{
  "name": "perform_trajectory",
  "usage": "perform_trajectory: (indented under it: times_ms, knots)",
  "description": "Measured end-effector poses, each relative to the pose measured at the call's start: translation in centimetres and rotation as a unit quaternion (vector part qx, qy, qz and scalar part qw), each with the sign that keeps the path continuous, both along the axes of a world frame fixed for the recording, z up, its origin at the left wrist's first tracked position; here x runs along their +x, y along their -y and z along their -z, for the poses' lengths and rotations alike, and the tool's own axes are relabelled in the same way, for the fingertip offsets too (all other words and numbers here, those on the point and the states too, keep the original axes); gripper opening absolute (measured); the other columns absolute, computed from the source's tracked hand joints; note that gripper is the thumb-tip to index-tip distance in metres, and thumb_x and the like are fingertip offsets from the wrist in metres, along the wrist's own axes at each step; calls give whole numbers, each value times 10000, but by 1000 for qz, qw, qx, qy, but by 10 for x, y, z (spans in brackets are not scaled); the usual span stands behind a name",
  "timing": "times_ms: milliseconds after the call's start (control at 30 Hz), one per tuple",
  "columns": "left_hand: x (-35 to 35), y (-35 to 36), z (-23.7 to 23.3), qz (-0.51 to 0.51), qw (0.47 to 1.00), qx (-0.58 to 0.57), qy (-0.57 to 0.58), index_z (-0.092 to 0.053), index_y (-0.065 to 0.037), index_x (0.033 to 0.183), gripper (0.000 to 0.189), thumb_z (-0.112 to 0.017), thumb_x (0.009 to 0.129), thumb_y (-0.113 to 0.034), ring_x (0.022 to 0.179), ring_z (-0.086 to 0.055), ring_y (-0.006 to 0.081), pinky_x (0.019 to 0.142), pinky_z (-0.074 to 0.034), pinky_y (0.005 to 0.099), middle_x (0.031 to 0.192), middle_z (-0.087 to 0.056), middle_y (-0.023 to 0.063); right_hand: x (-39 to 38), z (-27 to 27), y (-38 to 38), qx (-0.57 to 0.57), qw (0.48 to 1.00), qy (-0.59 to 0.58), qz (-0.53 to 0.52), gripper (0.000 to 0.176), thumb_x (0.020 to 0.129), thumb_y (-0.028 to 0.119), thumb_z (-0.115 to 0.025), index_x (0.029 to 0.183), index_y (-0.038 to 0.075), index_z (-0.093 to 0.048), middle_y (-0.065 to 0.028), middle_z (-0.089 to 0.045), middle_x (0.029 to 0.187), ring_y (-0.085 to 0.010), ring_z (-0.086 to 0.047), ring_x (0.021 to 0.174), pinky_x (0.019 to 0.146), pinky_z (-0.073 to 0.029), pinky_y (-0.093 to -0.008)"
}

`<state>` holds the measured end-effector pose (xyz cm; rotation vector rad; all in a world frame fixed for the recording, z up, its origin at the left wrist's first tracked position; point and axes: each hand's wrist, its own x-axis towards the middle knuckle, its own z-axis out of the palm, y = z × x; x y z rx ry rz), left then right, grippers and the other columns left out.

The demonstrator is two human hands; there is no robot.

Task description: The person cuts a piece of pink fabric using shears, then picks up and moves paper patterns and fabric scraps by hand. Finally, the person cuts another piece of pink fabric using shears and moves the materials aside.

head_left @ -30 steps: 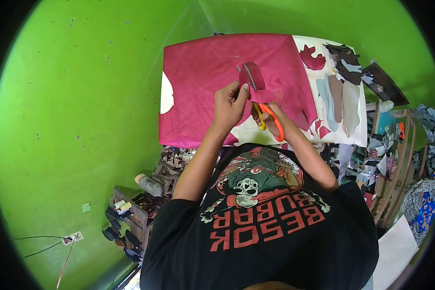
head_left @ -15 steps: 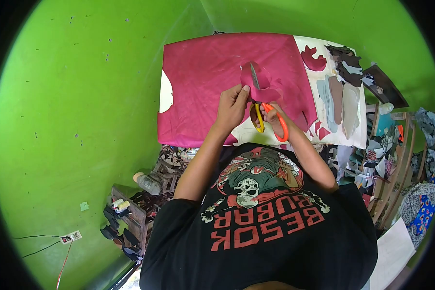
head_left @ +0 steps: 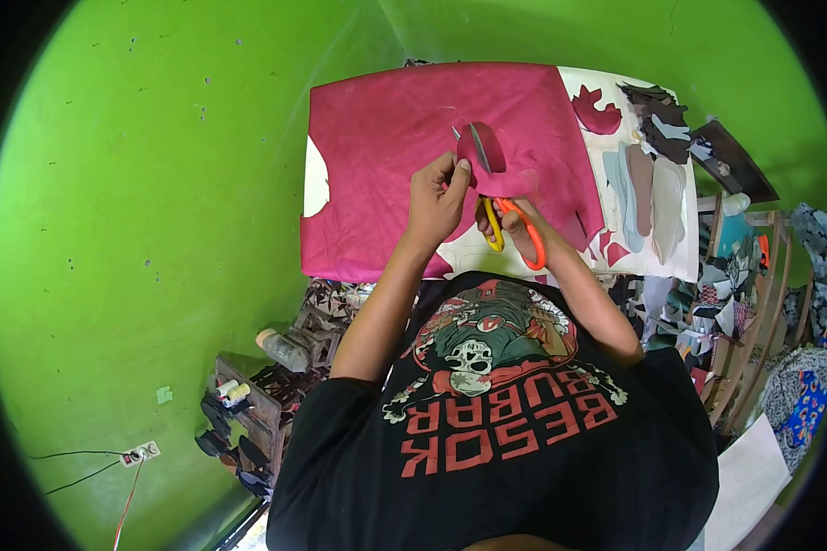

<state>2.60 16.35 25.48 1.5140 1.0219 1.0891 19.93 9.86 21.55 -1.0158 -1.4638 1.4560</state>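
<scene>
My right hand (head_left: 522,228) is wrapped around the scissors (head_left: 533,246), which have one orange and one yellow handle loop. Their metal points away from me into a magenta piece of leather-like sheet (head_left: 490,151), and part of it is hidden. Thumb and fingers of my left hand (head_left: 439,195) pinch this small piece at its left edge, just left of the scissors. Both hands are over the near part of a large magenta sheet (head_left: 386,156), which has a curved cut-out on its left side.
The sheet lies on a white-topped table (head_left: 629,87). Along the right side are grey and brown cut pieces (head_left: 639,188), a pile of dark scraps (head_left: 657,115) and a curved magenta offcut (head_left: 597,115). Thread spools (head_left: 234,393) stand at lower left; a wooden rack (head_left: 758,312) is at right.
The small magenta piece has turned slightly in my left hand, and a pointed metal tip now shows beyond its left edge. My right hand and the scissors have shifted slightly.
</scene>
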Motion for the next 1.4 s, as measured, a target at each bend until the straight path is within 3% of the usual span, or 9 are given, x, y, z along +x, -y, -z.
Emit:
perform_trajectory:
  times_ms: [500, 800, 1000, 1067, 1133, 1200, 1300, 1400]
  knots:
    - [2, -2, 6, -3, 1000, 4, 14, -592, 29, 788, 300, -558, 1022, -156, 627, -463, 83, 586, -401, 290, 641, -551, 42, -8, -19, 0, -57, 995, -79, 22, 1031, 629, 1005, -454, 845, 1, -546, -47, -562, 726, -127, -571, 619, 528, -456, -276]
    - [3, -1, 3, -2, 1000, 9, -7, -586, 27, 787, 301, -557, 1022, -160, 619, -454, 90, 580, -394, 294, 635, -533, 41, -10, -27, -3, -6, 998, -60, 29, 987, 668, 986, -444, 873, 23, -516, -55, -552, 725, -126, -556, 597, 518, -445, -279]
    - [4, 1, -4, -4, 1000, 18, -10, -572, 28, 779, 305, -557, 1020, -158, 614, -446, 89, 571, -388, 298, 630, -518, 39, -7, -14, -3, 5, 997, -70, 38, 872, 801, 879, -517, 900, 13, -521, -33, -530, 692, -118, -538, 584, 523, -436, -283]
    - [4, -1, 0, -4, 1000, 19, -7, -577, 22, 779, 303, -557, 1020, -159, 617, -455, 81, 570, -388, 291, 633, -524, 30, -4, -16, -4, -39, 997, -59, 16, 789, 845, 805, -561, 909, 19, -528, -20, -515, 674, -109, -522, 581, 526, -435, -280]
    - [3, -3, 4, -4, 1000, 21, -4, -582, 16, 779, 301, -557, 1021, -160, 620, -463, 74, 569, -388, 284, 636, -531, 22, -6, -24, -4, -33, 997, -65, 20, 781, 839, 800, -578, 920, 25, -527, -16, -512, 674, -105, -517, 580, 525, -434, -276]
    - [3, -5, 4, -1, 999, 2, 51, -518, -54, 754, 310, -540, 1044, -159, 609, -448, 46, 541, -371, 235, 669, -511, -29, -6, -25, -5, -27, 997, -71, 26, 775, 833, 795, -595, 931, 30, -526, -12, -509, 673, -101, -513, 580, 524, -432, -272]
    - [5, -7, -4, -11, 993, -34, 117, -513, -60, 755, 308, -536, 1046, -157, 617, -463, 52, 550, -390, 231, 672, -505, -25, -6, -22, -8, -35, 997, -63, 2, 797, 806, 815, -604, 972, 40, -516, -3, -505, 688, -95, -505, 588, 523, -425, -264]
    - [4, -9, -3, -20, 995, -42, 85, -513, -65, 754, 312, -533, 1049, -165, 621, -465, 53, 561, -401, 230, 670, -497, -28, -9, -23, -7, -29, 998, -59, 23, 856, 763, 870, -576, 963, 40, -513, -2, -500, 693, -91, -497, 595, 519, -417, -267]
